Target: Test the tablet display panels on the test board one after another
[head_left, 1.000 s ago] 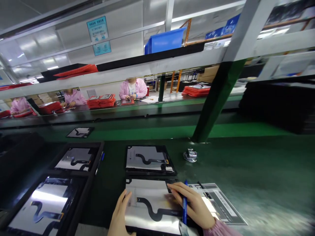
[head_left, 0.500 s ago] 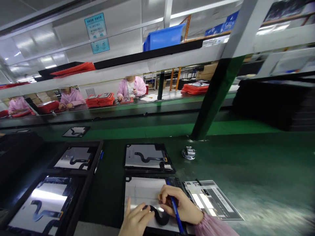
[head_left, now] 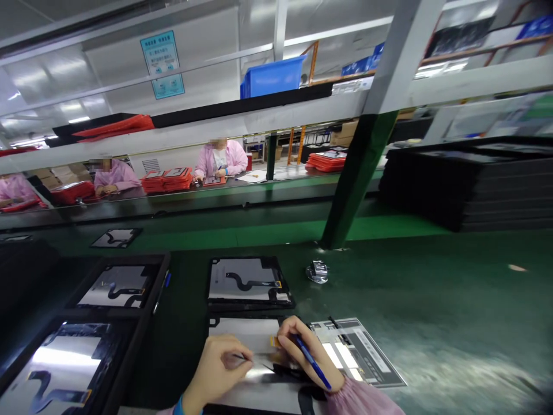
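**Left hand (head_left: pixel 221 369) and right hand (head_left: pixel 310 356) are busy over a silver panel (head_left: pixel 239 328)**

The silver panel lies flat on the green table (head_left: pixel 440 300), close to the person, with both hands over it. The left hand has its thumb and finger tips pinched on a thin thing (head_left: pixel 238 356), too small to name. The right hand has bent fingers and holds a blue pen (head_left: pixel 314 363) that leans across it. Its fingertips are at the gold end (head_left: pixel 275 341) of a dark strip; I cannot tell if they grip it.

Just behind is another panel (head_left: pixel 254 271) with a curvy black strip (head_left: pixel 244 282). To the right of the silver panel is a flat sheet (head_left: pixel 380 363) with white parts. A small shiny metal thing (head_left: pixel 317 271) sits farther back. On the left, a black tray (head_left: pixel 140 340) holds two more panels. Across the table, people in pink sit near red stacks (head_left: pixel 166 180). A big blue bin (head_left: pixel 274 78) is up high.
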Motion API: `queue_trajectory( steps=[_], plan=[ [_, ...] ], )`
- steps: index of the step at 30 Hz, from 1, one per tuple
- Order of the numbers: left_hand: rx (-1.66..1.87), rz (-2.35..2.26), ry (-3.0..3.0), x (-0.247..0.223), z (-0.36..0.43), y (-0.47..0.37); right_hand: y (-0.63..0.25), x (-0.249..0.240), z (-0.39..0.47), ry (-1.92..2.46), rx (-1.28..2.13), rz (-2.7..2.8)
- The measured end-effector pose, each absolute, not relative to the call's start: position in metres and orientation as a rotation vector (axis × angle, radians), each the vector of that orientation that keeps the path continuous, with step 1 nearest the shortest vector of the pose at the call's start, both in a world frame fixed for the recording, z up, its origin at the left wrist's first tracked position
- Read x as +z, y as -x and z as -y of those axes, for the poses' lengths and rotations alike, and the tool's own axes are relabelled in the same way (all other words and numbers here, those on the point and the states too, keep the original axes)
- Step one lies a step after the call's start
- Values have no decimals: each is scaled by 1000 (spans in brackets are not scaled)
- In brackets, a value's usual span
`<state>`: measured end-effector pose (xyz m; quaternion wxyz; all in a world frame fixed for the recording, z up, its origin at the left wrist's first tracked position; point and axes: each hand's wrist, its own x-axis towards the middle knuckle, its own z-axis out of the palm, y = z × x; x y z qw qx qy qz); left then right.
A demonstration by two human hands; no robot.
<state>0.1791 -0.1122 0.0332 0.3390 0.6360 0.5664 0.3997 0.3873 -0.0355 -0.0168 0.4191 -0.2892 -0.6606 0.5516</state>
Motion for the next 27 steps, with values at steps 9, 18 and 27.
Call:
queue_trajectory(
  steps=[9,18,27],
  plan=[
    [997,-1261,-920,18,76,-218,-393,-14,33,743,1329,1631],
    [906,-1321,-975,17,75,-219,-392,-13,33,751,1329,1657],
    [908,-1318,-1056,15,74,-220,-391,-13,33,765,1255,1694]
  ],
)
